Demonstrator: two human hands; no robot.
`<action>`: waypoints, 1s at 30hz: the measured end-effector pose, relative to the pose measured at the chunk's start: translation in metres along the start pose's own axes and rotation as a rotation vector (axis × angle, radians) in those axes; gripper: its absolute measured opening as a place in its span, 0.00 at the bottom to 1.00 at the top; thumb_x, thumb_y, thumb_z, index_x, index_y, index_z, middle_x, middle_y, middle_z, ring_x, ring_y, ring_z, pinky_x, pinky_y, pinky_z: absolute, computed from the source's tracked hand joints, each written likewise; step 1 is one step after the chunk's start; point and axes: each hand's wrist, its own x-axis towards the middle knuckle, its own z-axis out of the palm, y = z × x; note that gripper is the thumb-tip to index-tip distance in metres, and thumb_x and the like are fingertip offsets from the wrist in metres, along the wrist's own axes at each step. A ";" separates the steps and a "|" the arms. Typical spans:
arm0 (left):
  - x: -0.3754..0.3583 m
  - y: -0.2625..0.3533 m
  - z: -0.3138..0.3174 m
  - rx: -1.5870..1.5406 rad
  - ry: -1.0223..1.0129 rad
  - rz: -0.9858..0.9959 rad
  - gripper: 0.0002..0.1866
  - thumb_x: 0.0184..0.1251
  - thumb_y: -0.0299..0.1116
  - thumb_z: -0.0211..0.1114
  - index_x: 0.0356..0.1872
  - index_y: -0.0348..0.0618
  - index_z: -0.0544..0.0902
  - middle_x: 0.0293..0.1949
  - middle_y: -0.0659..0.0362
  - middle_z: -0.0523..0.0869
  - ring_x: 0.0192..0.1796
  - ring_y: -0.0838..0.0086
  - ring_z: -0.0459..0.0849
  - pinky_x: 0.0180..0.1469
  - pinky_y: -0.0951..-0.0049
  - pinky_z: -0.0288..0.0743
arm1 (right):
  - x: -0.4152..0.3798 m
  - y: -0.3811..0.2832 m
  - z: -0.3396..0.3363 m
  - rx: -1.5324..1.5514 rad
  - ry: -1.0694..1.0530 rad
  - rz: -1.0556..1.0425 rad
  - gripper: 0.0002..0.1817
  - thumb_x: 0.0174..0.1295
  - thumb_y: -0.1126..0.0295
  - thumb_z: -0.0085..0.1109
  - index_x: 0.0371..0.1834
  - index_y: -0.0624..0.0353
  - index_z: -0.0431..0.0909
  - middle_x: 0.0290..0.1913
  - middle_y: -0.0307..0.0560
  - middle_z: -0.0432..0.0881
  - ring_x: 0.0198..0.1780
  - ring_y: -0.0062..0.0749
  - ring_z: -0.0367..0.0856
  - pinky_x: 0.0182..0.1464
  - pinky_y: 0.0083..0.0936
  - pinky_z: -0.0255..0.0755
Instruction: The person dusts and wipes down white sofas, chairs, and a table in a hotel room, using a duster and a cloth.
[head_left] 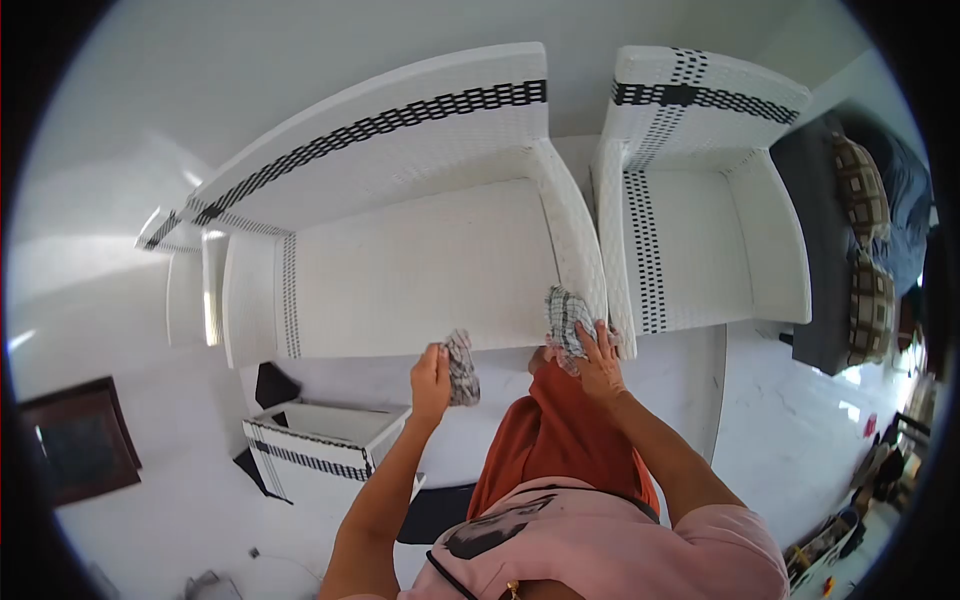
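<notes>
My left hand (430, 385) is closed around a crumpled grey checked cloth (462, 368), held in the air in front of the long white woven sofa (420, 260). Under the fingers of my right hand (600, 370) is a white-and-dark checked cloth (568, 318). That hand presses it against the front end of the sofa's right armrest (575, 235), with the thumb side partly hidden. Black woven bands run across the sofa's backrest and down its seat at the left.
A matching white armchair (690, 240) stands close to the sofa's right. Behind me at left is a small white woven table frame (310, 440). A dark grey couch with checked cushions (862, 195) is far right. A dark framed panel (85, 440) is at left.
</notes>
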 end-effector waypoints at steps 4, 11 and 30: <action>-0.132 -0.015 -0.024 -0.052 -0.004 -0.193 0.15 0.76 0.36 0.52 0.33 0.35 0.72 0.23 0.44 0.74 0.24 0.56 0.71 0.30 0.60 0.65 | -0.007 -0.016 -0.008 -0.142 -0.158 -0.026 0.07 0.59 0.73 0.56 0.37 0.59 0.82 0.76 0.48 0.59 0.78 0.63 0.45 0.70 0.58 0.55; -0.311 -0.051 -0.023 -0.118 0.158 -0.473 0.17 0.74 0.41 0.56 0.35 0.34 0.74 0.24 0.43 0.78 0.27 0.57 0.79 0.33 0.60 0.69 | -0.029 -0.046 -0.020 -0.020 -0.165 0.055 0.19 0.55 0.85 0.49 0.50 0.60 0.78 0.64 0.64 0.69 0.68 0.65 0.63 0.66 0.50 0.62; -0.205 0.037 0.110 -0.540 0.270 -0.378 0.16 0.51 0.29 0.66 0.43 0.35 0.78 0.33 0.51 0.86 0.36 0.64 0.84 0.41 0.66 0.77 | -0.114 0.107 -0.253 0.525 -0.071 0.443 0.24 0.60 0.84 0.42 0.58 0.59 0.78 0.42 0.43 0.85 0.40 0.24 0.82 0.40 0.23 0.75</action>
